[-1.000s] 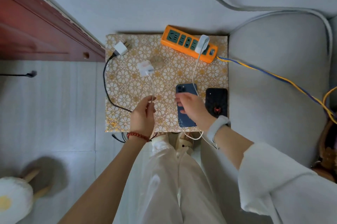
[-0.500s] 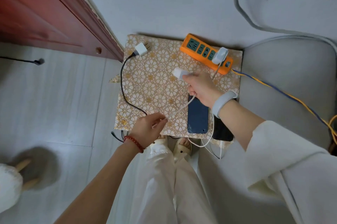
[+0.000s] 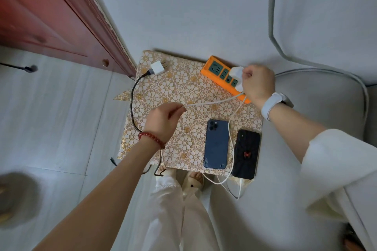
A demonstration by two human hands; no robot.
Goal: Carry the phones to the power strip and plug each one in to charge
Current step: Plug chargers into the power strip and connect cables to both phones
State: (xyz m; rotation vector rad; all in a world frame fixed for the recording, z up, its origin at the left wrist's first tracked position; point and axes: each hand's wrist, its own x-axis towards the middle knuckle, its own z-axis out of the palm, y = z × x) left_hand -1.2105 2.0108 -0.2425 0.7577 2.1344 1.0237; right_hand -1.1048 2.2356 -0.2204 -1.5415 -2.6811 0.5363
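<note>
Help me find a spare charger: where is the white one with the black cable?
In the head view, the white charger lies unplugged at the patterned mat's far left corner, left of the orange power strip, near the red door.

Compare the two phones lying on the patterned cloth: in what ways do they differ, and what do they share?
The blue phone lies left of the black phone. The blue phone's back is plain, with a camera cluster at its top corner, while the black phone carries a red emblem in the middle. The blue phone sits fully on the cloth; the black phone's near end overhangs the cloth's edge. Both lie face down, side by side, with a white cable running between them.
</note>
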